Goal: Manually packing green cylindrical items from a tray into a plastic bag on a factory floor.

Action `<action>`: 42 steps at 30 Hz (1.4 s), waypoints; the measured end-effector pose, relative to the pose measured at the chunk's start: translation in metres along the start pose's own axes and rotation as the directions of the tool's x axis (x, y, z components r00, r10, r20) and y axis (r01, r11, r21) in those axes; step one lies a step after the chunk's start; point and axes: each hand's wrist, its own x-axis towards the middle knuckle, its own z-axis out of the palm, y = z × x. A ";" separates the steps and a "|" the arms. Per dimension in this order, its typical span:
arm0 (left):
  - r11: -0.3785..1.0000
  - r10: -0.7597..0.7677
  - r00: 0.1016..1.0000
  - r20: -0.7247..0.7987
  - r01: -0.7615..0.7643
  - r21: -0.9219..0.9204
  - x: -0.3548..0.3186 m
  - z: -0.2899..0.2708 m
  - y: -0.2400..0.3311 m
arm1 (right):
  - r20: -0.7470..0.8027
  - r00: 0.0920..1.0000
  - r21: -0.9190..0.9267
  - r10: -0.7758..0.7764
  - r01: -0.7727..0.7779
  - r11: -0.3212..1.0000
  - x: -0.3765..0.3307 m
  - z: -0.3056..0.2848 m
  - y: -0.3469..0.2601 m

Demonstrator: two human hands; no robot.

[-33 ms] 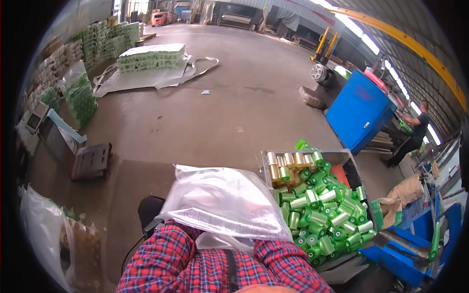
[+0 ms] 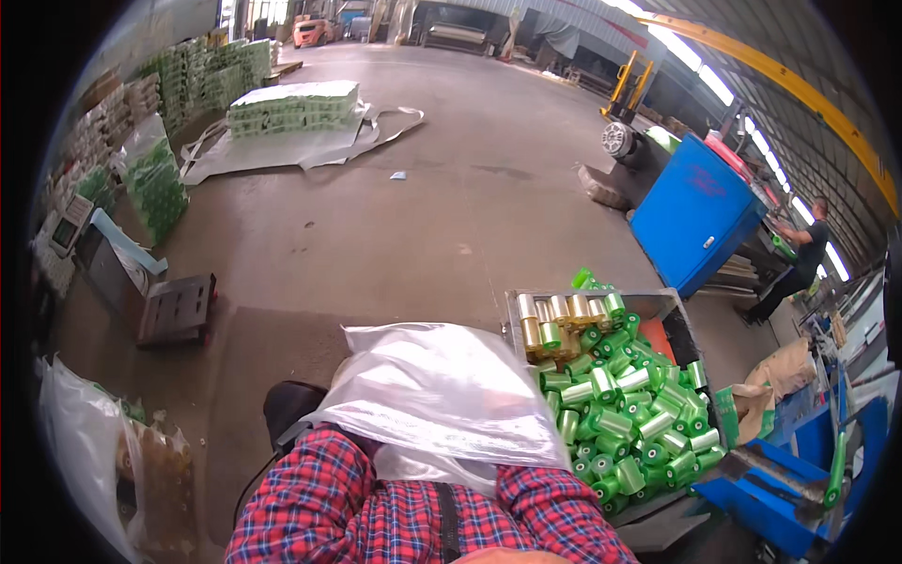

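Looking down from the head view, the scene runs from stacked goods on the left to machinery on the right. At the near left edge a clear bag [image 2: 80, 451] of pale rolls slumps on the concrete floor [image 2: 423, 216]; just beyond it lies a dark flat platform [image 2: 177, 308], and farther back stand wrapped stacks of green packs [image 2: 150, 183]. Far left of centre, a low pallet load of green-and-white packs [image 2: 294, 105] sits on a spread sheet.

In the near centre, a large clear plastic bag [image 2: 442, 390] lies draped over the person's forearms, whose red plaid sleeves [image 2: 319, 498] come in from the lower edge. Both hands are hidden under the plastic — how far they are open, and whether they grip the bag, cannot be told.

Just right of the bag, touching its edge, stands a grey bin [image 2: 672, 305] heaped with small green film rolls [image 2: 629, 414]; a few gold-coloured rolls [image 2: 545, 320] line its far left corner.

Farther right is a blue cabinet [image 2: 695, 216], and beyond it another person [image 2: 799, 258] in dark clothes leans towards a machine. At the near right — blue metal frames [image 2: 780, 498].
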 end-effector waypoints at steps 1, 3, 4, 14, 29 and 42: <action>0.996 -0.074 0.997 -0.022 0.073 -0.051 0.006 0.004 -0.028 | 0.025 0.999 -0.026 0.023 -0.023 0.999 0.008 0.001 0.006; 0.972 -0.199 0.979 -0.048 0.190 -0.137 0.022 0.014 -0.082 | 0.051 0.995 -0.094 0.088 -0.082 0.992 0.025 0.003 0.014; 0.951 -0.276 0.959 -0.062 0.263 -0.165 0.020 0.017 -0.115 | 0.090 0.990 -0.145 0.109 -0.096 0.985 0.036 0.011 0.019; 0.816 -0.497 0.868 0.011 0.471 -0.336 0.075 0.159 -0.337 | 0.113 0.935 -0.459 0.335 -0.250 0.853 0.139 0.062 0.111; 0.769 -0.185 0.981 -0.065 0.186 0.612 0.067 0.188 -0.308 | 0.335 0.848 -0.626 0.412 -0.126 0.770 0.238 0.076 0.069; 0.738 0.305 0.864 0.402 -0.481 0.473 -0.008 -0.007 -0.010 | -0.466 0.825 -0.264 0.320 -0.475 0.839 0.081 -0.231 0.181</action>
